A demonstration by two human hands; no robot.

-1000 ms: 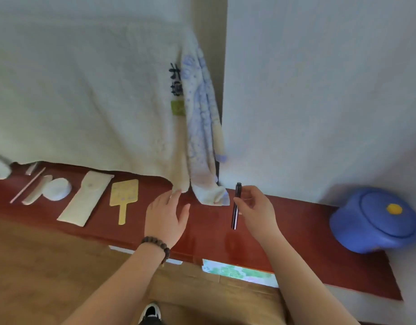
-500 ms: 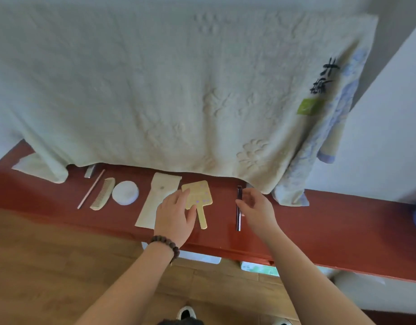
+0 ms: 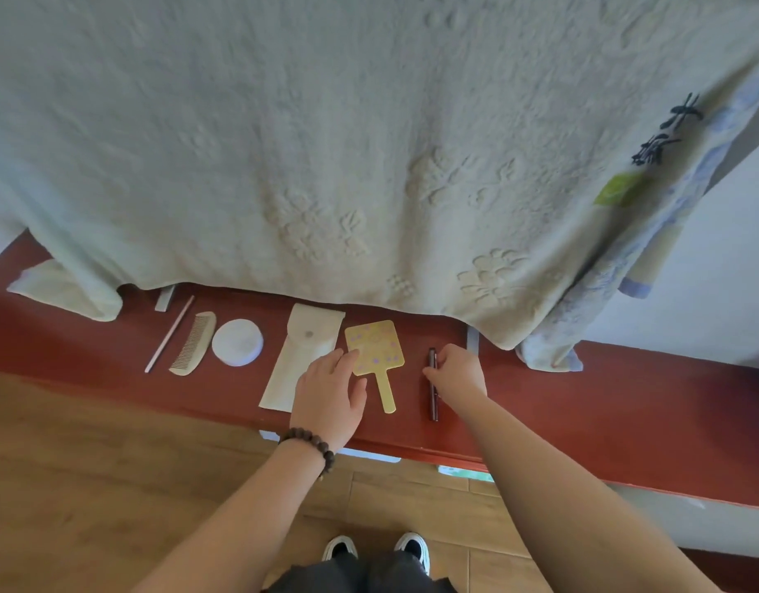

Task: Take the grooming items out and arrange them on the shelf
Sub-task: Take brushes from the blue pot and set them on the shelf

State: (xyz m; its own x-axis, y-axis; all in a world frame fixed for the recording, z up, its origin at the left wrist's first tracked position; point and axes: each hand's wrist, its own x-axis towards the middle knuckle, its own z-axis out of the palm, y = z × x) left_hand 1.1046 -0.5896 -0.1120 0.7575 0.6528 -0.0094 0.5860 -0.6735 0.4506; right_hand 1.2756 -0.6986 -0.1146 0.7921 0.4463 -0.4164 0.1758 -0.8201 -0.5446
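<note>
change since half a second ago: both hands sit much as they did; the dark pen is held at the same spot on the shelf, and the row of items is unmoved.
left hand (image 3: 328, 393): palm down, fingers (image 3: 336, 358) straight and released, tips resting over the yellow hand mirror's (image 3: 374, 347) near-left corner and the white pouch's (image 3: 301, 356) edge.
right hand (image 3: 458, 372): fingers curled, pinching the dark pen (image 3: 432, 391) near its far end; the pen lies flat on the red shelf (image 3: 626, 404), just left of these fingers.
count: one pen, one mirror, one pouch, one round white puff (image 3: 237, 342), one comb (image 3: 194, 342), one thin stick (image 3: 169, 333), all left of the right fingers.
above: one pale towel (image 3: 326, 143) hangs over the shelf's far edge.
wrist: one bead bracelet (image 3: 311, 442) on the left arm.
</note>
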